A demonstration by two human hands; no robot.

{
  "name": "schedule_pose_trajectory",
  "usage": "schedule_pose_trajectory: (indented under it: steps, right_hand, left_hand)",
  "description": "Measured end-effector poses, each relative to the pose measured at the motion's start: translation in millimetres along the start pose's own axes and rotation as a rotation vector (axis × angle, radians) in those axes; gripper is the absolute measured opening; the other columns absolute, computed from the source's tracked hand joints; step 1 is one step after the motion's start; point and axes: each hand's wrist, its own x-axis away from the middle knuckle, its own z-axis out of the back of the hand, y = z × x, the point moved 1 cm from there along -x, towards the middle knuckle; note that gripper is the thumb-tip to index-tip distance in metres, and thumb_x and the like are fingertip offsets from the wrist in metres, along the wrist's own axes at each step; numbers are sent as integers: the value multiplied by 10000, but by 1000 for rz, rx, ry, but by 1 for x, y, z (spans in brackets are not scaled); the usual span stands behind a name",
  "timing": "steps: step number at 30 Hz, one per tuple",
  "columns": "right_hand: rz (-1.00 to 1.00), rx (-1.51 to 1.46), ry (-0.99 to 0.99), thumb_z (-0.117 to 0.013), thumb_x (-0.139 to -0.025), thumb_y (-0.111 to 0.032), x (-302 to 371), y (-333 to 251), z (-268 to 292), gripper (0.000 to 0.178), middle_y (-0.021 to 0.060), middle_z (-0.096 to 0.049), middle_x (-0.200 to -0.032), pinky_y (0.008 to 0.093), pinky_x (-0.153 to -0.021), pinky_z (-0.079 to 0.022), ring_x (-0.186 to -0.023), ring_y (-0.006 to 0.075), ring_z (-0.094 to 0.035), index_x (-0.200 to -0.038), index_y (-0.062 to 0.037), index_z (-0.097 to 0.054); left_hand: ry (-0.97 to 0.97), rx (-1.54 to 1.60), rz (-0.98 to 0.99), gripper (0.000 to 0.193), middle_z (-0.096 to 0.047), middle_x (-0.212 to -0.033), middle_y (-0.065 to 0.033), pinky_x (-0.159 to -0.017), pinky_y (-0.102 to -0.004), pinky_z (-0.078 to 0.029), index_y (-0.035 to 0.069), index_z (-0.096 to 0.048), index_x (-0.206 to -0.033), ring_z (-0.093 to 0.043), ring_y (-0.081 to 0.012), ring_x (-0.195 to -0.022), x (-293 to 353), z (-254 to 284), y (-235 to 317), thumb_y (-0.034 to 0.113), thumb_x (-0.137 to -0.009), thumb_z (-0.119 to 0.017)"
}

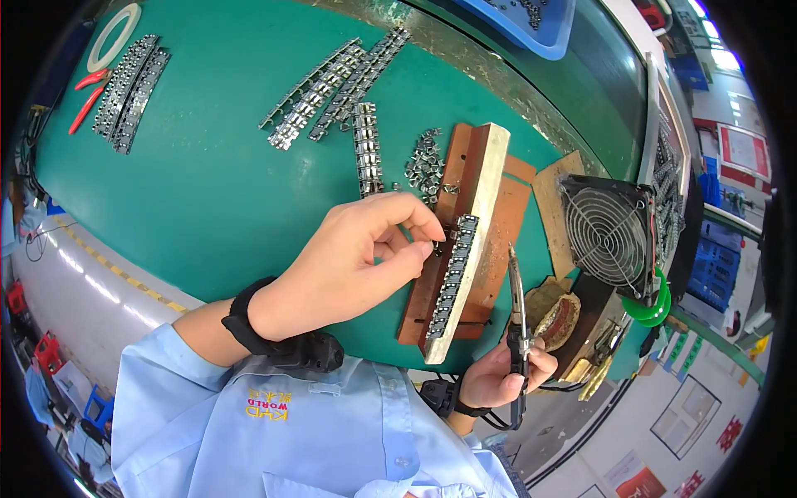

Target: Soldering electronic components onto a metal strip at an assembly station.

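My left hand (336, 261) is closed in a pinch, thumb and forefinger on a small metal piece (438, 247) at the edge of the jig; its exact shape is too small to make out. Right beside those fingertips, a strip of dark components (452, 278) lies along the pale bar (487, 170) of the brown jig (508, 220). My right hand (490, 378) grips a soldering iron (518, 328) by its handle, tip pointing up and away from me, to the right of the strip. Loose small metal clips (424, 158) lie heaped beyond my left fingers.
Finished-looking metal strips (320, 95) and a single strip (367, 149) lie on the green mat. Far left are more strips (129, 95), red-handled pliers (90, 95) and a tape roll (114, 37). A fan (602, 236), tip-cleaning sponge (558, 322) and green spool (652, 307) stand right; a blue tray (531, 33) sits far back.
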Motion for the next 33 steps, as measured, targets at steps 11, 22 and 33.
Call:
schedule_pose_trajectory:
  steps: [11, 22, 33]
  right_hand:
    - [-20, -100, -117, -675, -711, -375, -29, 3, 42, 455, 65, -448, -783, 332, -761, -412, -791, 196, -484, -901, -47, -423]
    - [-43, -88, -137, -709, -677, -391, -47, 6, 60, 487, 55, -438, -806, 345, -731, -399, -757, 207, -463, -891, -59, -424]
    - [-25, -46, -178, -703, -682, -392, -60, 1, 69, 468, 37, -440, -728, 287, -636, -377, -648, 164, -425, -884, -66, -434]
  left_hand:
    - [83, 46, -77, 244, -531, -861, -54, -623, -209, -469, 0, -563, -1035, -551, -101, -738, -24, -38, 13, -33, -798, -517]
    - [77, -230, -165, 286, -536, -861, -46, -662, -207, -473, 5, -563, -1084, -552, -96, -750, -38, -57, 17, -44, -808, -505]
    - [-9, 82, 74, 132, -595, -883, -34, -722, -231, -482, -13, -567, -958, -570, -91, -802, -44, -63, 20, 11, -829, -545]
